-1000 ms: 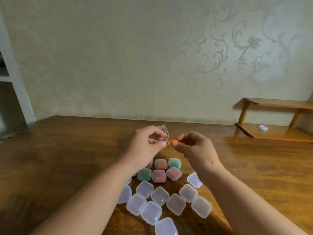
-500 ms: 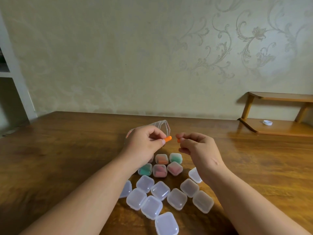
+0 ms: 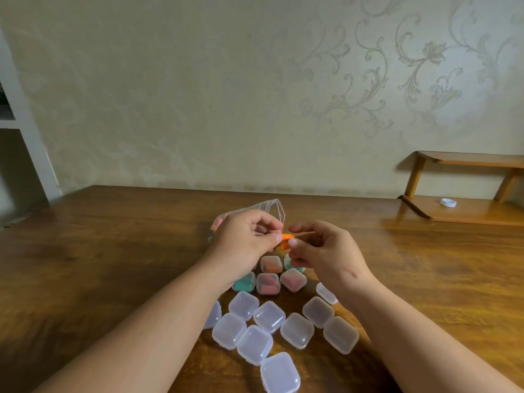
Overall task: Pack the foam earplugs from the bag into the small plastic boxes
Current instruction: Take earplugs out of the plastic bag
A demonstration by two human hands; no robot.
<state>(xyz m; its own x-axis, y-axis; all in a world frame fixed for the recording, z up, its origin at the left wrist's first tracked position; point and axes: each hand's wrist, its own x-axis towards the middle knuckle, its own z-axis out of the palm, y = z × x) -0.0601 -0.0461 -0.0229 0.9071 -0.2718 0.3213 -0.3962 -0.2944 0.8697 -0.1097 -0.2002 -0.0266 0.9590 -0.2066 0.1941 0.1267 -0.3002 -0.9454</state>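
My left hand (image 3: 246,239) grips a clear plastic bag (image 3: 266,208) with coloured earplugs showing at its lower end, and its thumb and finger pinch an orange earplug (image 3: 287,237). My right hand (image 3: 323,251) sits close beside it, its thumb and forefinger pinching a second orange earplug (image 3: 283,246). The two plugs almost touch. Below the hands lie several small closed boxes filled with red, orange or teal plugs (image 3: 268,283). Nearer me, several empty translucent boxes (image 3: 268,316) sit closed on the wooden table (image 3: 113,251).
A low wooden shelf (image 3: 467,215) stands at the back right of the table with a white cap (image 3: 448,202) on it. A patterned wall runs behind the table. White shelving (image 3: 19,123) is at the far left.
The hands, each holding an orange earplug, had drawn apart and have now come back together, so the two plugs nearly meet. More of the bag shows behind my left hand.
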